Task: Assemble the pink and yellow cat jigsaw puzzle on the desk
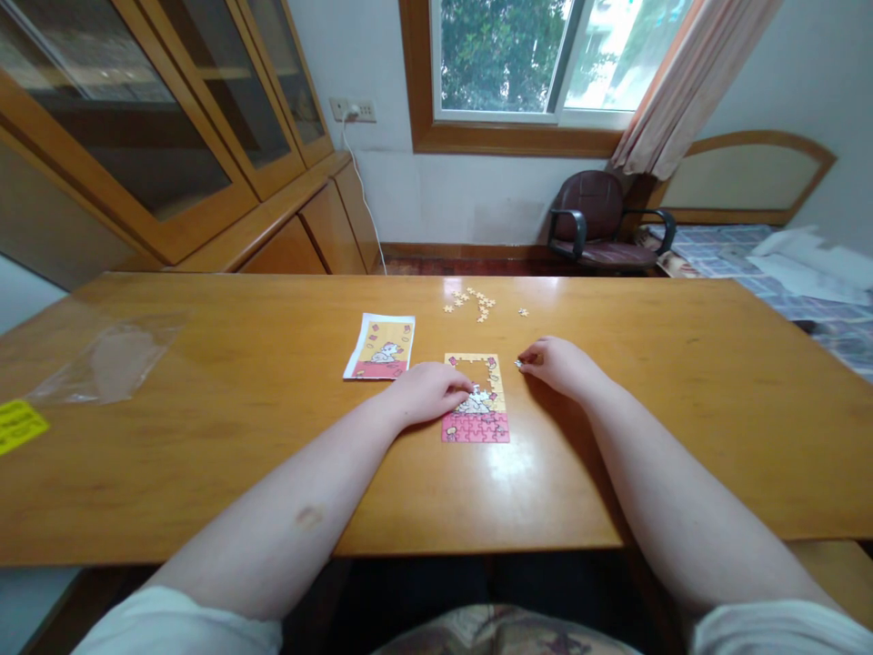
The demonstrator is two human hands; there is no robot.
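The half-built jigsaw (476, 400) lies flat on the wooden table (205, 437), close to the near edge, easy to reach; the left hand (431, 391) rests on its left border, fingers curled, steadying it; the right hand (556, 362) pinches one small piece (518, 365) just beside the upper right corner; the reference card (380, 347) sits alongside for comparison; loose pieces (477, 303) wait farther back.

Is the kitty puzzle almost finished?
Mostly. The puzzle has its pink bottom, cat and border joined. The left hand rests on it; the right hand pinches one small piece. A gap shows inside the top, and loose pieces wait beyond. The reference picture lies alongside.
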